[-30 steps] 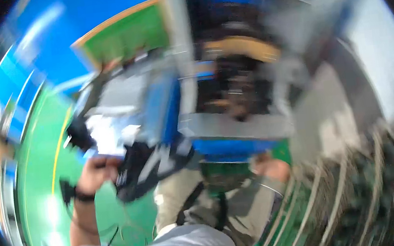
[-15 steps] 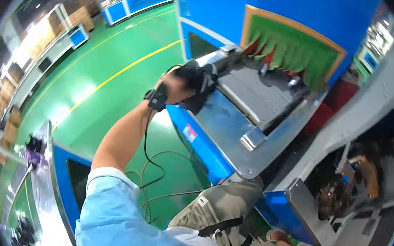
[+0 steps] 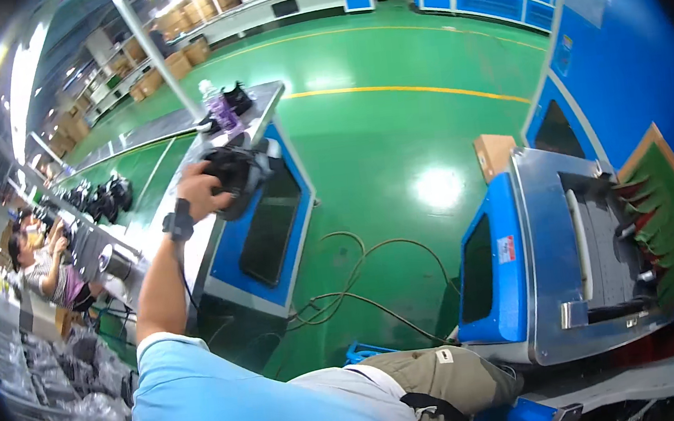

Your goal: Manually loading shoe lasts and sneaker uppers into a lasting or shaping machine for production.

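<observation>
My left hand point(image 3: 202, 193) is closed around a black shoe point(image 3: 236, 176), with a dark band on the wrist. Arm stretched out, I hold the shoe at the edge of a long metal-topped bench point(image 3: 198, 155) with blue side panels. Whether its sole touches the bench top I cannot tell. Just beyond the shoe stands a clear bottle with purple contents point(image 3: 220, 110), and beside that sits another small black item point(image 3: 237, 99). My right hand does not show.
On the right stands a blue and steel machine point(image 3: 536, 272) with a green strip curtain point(image 3: 658, 218) at its opening. A hose point(image 3: 374, 248) loops across the green floor. A cardboard box point(image 3: 495, 155) lies near the machine. A person point(image 3: 47, 266) sits at far left, near plastic bags point(image 3: 92, 384).
My left hand has carried the black shoe leftward, from above the machine's steel edge to the bench. The view has turned left, bringing the bench and a seated person into sight.
</observation>
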A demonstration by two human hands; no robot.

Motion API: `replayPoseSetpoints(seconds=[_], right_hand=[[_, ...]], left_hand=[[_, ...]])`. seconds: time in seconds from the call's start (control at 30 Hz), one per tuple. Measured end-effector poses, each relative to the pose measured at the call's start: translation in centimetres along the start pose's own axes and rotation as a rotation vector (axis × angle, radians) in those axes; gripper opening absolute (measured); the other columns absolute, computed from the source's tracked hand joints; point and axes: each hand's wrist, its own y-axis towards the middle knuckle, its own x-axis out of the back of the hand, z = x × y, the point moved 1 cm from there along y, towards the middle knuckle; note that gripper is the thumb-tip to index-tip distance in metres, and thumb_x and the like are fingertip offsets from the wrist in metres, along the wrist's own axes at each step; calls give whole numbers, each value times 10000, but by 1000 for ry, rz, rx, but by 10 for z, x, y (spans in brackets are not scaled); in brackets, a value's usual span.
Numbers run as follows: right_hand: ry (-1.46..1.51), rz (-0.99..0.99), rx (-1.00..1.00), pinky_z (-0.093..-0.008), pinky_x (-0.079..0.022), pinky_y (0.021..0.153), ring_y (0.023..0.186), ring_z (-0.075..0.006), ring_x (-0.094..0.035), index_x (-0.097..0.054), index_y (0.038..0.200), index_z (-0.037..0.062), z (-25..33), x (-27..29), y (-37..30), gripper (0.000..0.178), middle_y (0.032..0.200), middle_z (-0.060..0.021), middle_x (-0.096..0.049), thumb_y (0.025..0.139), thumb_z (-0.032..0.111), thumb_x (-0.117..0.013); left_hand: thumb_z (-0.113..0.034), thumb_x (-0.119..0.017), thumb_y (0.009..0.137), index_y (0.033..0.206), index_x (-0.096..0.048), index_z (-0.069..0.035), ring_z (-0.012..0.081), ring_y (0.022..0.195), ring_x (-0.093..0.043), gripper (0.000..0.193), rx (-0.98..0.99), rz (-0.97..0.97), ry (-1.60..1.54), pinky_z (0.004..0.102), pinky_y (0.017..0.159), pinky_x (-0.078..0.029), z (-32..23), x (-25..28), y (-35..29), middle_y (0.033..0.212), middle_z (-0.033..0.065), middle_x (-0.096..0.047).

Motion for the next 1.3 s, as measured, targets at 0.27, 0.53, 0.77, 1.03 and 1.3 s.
replayPoseSetpoints(seconds=[0.27, 0.53, 0.77, 1.03, 1.3], right_hand=[[12, -216, 135, -337, -565, 828, 924, -248, -705, -686, 1181, -28, 20, -1, 7, 270, 1061, -171, -723, 938, 86, -662], [197, -237, -240, -394, -556, 832, 979, -350, -686, -693, 1207, 32, 16, -5, -31, 273, 1111, -189, -715, 988, 179, -621], [256, -349, -693, -459, -531, 914, 1096, -349, -646, -630, 1301, 65, -46, -30, -94, 335, 1190, -188, -681, 1020, 240, -577], [319, -381, -778, -443, -536, 795, 939, -318, -680, -649, 1248, 44, -61, -35, -89, 300, 1088, -175, -705, 1008, 216, -602], [186, -442, -417, -432, -537, 803, 939, -303, -683, -656, 1248, 46, -53, 11, -10, 300, 1082, -158, -711, 1001, 212, -612]], left_hand=[[-264, -656, 888, 1061, -665, -31, 386, 1014, -618, 290, 506, -648, 320, 464, 944, -466, 100, -3, 47, 1036, 185, -671], [-140, -682, 872, 1071, -647, -37, 358, 1067, -626, 227, -561, -27, -486, 426, 938, -504, -347, -143, 192, 1145, 152, -656], [-241, -679, 876, 1300, -564, -13, 394, 1140, -608, 495, -1363, 251, -613, 459, 958, -506, -819, -156, 179, 1243, 201, -636], [-510, -742, 820, 1514, -247, 0, 476, 1147, -613, 993, -618, 514, -1136, 478, 973, -479, -1071, -150, 107, 1197, 345, -633], [-282, -549, 1013, 1428, -444, 0, 197, 938, -689, 512, -462, 1138, -1888, 307, 651, -608, -862, -86, 122, 1191, 132, -655]])
